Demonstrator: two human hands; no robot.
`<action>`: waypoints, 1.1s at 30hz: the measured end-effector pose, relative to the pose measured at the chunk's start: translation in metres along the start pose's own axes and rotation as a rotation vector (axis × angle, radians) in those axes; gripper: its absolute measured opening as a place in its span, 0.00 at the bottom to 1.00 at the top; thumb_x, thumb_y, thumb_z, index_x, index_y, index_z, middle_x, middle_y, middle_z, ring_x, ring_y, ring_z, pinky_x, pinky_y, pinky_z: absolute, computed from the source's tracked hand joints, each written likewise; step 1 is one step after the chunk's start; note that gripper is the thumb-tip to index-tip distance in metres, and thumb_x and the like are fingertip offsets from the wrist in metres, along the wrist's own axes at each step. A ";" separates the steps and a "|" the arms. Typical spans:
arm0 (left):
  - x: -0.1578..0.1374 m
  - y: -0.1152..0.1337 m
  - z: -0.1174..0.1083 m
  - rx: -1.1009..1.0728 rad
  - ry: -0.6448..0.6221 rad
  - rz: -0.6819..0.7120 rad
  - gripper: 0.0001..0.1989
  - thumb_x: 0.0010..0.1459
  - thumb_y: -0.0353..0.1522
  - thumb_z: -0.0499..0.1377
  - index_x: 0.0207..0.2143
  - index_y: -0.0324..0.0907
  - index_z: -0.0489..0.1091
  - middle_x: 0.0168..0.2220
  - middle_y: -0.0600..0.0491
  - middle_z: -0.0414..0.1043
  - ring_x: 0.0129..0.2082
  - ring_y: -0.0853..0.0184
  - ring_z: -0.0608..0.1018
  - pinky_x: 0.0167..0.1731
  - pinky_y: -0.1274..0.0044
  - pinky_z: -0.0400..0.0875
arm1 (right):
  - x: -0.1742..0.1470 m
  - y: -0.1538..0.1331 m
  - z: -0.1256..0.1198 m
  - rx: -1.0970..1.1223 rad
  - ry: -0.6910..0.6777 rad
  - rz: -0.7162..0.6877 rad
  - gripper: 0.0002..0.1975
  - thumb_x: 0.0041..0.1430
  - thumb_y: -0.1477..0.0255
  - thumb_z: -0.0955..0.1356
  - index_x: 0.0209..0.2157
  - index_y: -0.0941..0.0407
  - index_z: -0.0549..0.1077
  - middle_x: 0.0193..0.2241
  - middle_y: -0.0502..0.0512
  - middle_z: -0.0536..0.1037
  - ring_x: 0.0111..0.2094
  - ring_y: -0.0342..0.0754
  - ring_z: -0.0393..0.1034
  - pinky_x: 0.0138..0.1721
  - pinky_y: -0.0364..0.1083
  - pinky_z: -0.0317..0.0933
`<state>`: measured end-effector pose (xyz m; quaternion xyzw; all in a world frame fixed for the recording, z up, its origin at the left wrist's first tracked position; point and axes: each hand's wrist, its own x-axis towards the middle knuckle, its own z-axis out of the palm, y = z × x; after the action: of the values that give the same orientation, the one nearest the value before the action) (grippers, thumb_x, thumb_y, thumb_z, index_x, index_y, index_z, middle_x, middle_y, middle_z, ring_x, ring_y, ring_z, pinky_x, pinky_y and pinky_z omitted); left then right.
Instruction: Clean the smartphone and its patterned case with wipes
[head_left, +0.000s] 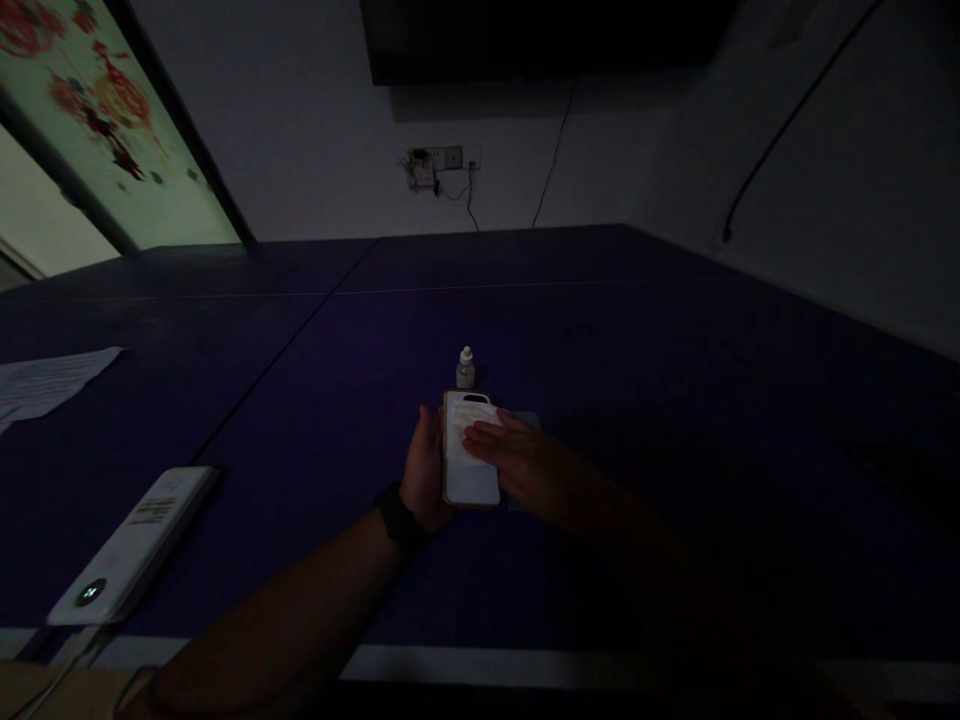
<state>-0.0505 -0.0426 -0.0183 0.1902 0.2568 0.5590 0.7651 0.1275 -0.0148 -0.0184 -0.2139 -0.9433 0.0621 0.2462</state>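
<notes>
A phone (472, 488) with a pale back and gold-toned edge is in my left hand (427, 470), whose fingers pass out of sight beneath it. The thumb of that hand points up beside the phone's left edge. My right hand (521, 455) presses a white tissue (466, 450) against the phone's back, just below the dark camera area. Just beyond the phone's top stands a small clear dropper bottle (466, 372) with a white cap. Partly covered by my right hand is a flat, bluish, see-through piece (529, 418); its kind is unclear.
At left on the dark blue table (300, 400) lies a white power bank (139, 545) with a lit display and cables (64, 665). Printed paper (56, 385) rests farther back. A dark screen (540, 40) hangs above wall sockets (442, 158). The room is dim.
</notes>
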 end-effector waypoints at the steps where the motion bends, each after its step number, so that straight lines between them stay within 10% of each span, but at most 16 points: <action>1: 0.000 0.000 -0.001 0.004 -0.001 0.007 0.34 0.73 0.50 0.40 0.57 0.35 0.72 0.52 0.40 0.79 0.54 0.54 0.80 0.55 0.68 0.72 | 0.000 -0.001 0.001 0.004 0.019 0.011 0.25 0.60 0.85 0.66 0.58 0.60 0.74 0.60 0.65 0.77 0.62 0.56 0.71 0.68 0.63 0.59; 6: 0.002 -0.001 -0.002 0.017 -0.017 -0.008 0.33 0.73 0.51 0.41 0.60 0.36 0.70 0.50 0.41 0.79 0.51 0.54 0.81 0.53 0.67 0.73 | 0.002 -0.006 0.002 0.016 0.095 0.060 0.19 0.58 0.85 0.65 0.48 0.59 0.80 0.51 0.63 0.83 0.53 0.55 0.79 0.66 0.61 0.62; 33: 0.003 -0.001 -0.007 -0.043 -0.005 -0.024 0.35 0.72 0.52 0.42 0.63 0.36 0.68 0.53 0.41 0.79 0.53 0.54 0.80 0.57 0.66 0.70 | 0.004 -0.020 0.002 -0.094 0.084 0.100 0.20 0.66 0.71 0.66 0.58 0.61 0.74 0.58 0.66 0.78 0.61 0.58 0.72 0.71 0.68 0.48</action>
<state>-0.0530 -0.0397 -0.0253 0.1718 0.2450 0.5549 0.7762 0.1152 -0.0313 -0.0140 -0.2746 -0.9221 0.0208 0.2717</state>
